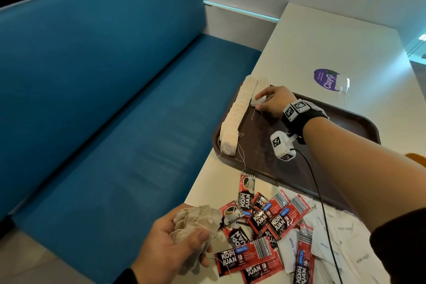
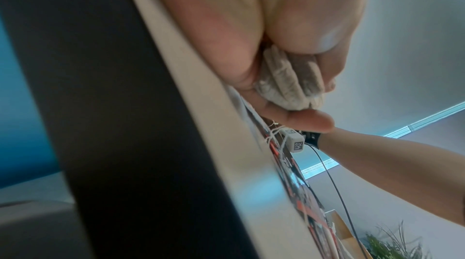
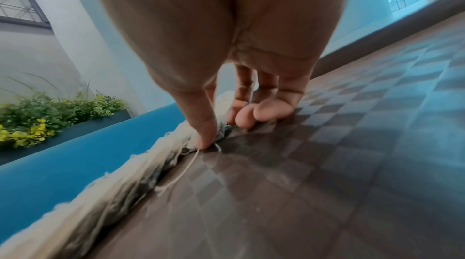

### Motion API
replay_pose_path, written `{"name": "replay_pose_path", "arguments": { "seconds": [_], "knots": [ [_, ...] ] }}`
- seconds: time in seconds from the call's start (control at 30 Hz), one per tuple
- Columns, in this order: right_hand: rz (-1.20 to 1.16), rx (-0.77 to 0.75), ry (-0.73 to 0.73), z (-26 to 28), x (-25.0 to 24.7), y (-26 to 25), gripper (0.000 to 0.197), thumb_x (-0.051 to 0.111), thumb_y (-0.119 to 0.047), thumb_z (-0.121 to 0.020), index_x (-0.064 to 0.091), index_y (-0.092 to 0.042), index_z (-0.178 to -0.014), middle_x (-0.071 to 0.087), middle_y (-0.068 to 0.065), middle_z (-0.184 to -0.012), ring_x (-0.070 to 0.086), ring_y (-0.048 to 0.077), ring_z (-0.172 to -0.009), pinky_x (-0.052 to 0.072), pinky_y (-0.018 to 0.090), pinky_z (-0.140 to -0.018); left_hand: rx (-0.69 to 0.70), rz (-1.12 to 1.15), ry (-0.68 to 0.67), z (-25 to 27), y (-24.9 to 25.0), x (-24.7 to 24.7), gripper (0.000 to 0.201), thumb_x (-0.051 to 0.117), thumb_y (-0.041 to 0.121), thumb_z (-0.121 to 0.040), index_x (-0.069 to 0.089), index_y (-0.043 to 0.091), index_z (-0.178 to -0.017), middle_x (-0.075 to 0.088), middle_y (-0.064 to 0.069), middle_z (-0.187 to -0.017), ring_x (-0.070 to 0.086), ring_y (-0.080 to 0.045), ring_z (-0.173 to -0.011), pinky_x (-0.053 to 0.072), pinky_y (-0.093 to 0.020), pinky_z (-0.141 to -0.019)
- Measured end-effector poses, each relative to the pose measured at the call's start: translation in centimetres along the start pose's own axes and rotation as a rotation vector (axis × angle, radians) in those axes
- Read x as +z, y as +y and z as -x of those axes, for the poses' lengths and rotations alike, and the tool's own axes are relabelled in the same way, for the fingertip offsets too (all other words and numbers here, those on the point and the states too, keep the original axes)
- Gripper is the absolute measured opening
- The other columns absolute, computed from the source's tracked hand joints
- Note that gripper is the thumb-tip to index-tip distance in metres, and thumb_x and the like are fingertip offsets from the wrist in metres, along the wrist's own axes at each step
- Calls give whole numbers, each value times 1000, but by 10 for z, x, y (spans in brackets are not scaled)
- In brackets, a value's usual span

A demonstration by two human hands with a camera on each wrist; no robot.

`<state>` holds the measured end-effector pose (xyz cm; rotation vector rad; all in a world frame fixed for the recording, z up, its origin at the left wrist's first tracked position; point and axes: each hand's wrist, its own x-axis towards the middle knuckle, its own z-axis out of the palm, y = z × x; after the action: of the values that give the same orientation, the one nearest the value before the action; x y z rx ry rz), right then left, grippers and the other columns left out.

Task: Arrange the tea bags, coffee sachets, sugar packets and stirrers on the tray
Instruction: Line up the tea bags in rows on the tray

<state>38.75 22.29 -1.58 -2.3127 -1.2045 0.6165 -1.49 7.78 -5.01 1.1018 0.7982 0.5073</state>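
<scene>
Currently the row of tea bags (image 1: 237, 117) lies along the tray's (image 1: 359, 122) left edge, long axis near-to-far. Right hand (image 1: 272, 101) pinches one tea bag (image 1: 257, 101) beside the row's far end; left hand (image 1: 170, 244) clutches a bunch of tea bags (image 1: 196, 221).

1. Dark brown plastic tray (image 1: 272, 145), faint checkered texture (image 3: 327, 144).
2. Cream paper tea bags in a row (image 1: 237, 110) at the tray's 9 o'clock edge.
3. Red-and-black coffee sachets (image 1: 280, 221), white barcodes, at 6 o'clock.
4. White sugar packets (image 1: 343, 233), blue lettering.
5. Teal upholstered bench (image 1: 103, 99).
</scene>
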Motion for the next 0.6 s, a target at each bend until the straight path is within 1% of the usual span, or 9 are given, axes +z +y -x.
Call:
{"name": "replay_pose_path", "arguments": {
  "seconds": [0.1,0.2,0.23,0.3,0.33,0.37,0.43,0.5,0.6],
  "knots": [
    [-9,-4,-2,-1,-1,1,24,88,-23,-78,74,-30,-97,69,5,-105,66,21,-97,56,37,-91,2,8,-6,0,-1,0,46,91,48,-67,71,20,-98,70,-29,-80,67,-42,-61,57,-48,-63],
    [-69,-5,1,4,-4,2,27,89,-26,-77,73,-31,-98,72,6,-99,69,21,-89,59,40,-87,5,10,-11,0,-1,0,44,90,45,-69,71,20,-99,70,-30,-81,67,-43,-62,58,-46,-62],
    [-105,-9,18,7,-7,2,29,90,-29,-76,73,-28,-100,72,4,-95,68,19,-84,59,37,-81,8,8,-9,0,-1,0,43,89,45,-69,71,20,-99,70,-29,-82,68,-43,-62,58,-46,-62],
    [-158,-20,61,18,-13,0,32,89,-28,-77,74,-22,-105,70,2,-91,63,13,-74,54,26,-69,19,20,-13,1,-2,-1,41,87,45,-72,70,21,-100,70,-30,-82,68,-41,-60,56,-48,-61],
    [-158,-29,77,26,-17,-2,30,86,-26,-80,75,-19,-107,70,3,-93,61,11,-74,52,24,-69,24,30,-22,1,-3,-1,40,86,45,-74,69,20,-100,70,-30,-82,67,-40,-60,55,-48,-61],
    [-155,-39,84,34,-21,-5,29,84,-24,-82,75,-18,-109,71,4,-96,61,12,-75,53,25,-72,29,34,-29,1,-3,0,39,84,44,-75,68,20,-101,70,-31,-82,67,-39,-59,54,-46,-59],
    [-178,-53,78,58,-28,-14,26,81,-23,-84,75,-17,-108,71,5,-95,62,14,-77,54,28,-77,46,43,-34,2,-3,0,40,83,46,-77,67,18,-101,69,-32,-81,66,-37,-57,54,-40,-55],
    [-224,-67,40,92,-34,-26,20,78,-22,-88,74,-17,-106,71,4,-91,62,13,-72,53,26,-70,60,50,-39,2,-3,1,41,83,45,-78,66,16,-100,68,-33,-80,64,-36,-54,54,-38,-52],
    [-315,-136,-84,158,-39,-46,15,76,-20,-91,74,-17,-105,69,1,-86,61,11,-71,53,21,-61,76,69,-37,4,-2,3,31,76,33,-86,64,11,-103,66,-35,-79,62,-34,-52,54,-36,-50]
  ]
}}
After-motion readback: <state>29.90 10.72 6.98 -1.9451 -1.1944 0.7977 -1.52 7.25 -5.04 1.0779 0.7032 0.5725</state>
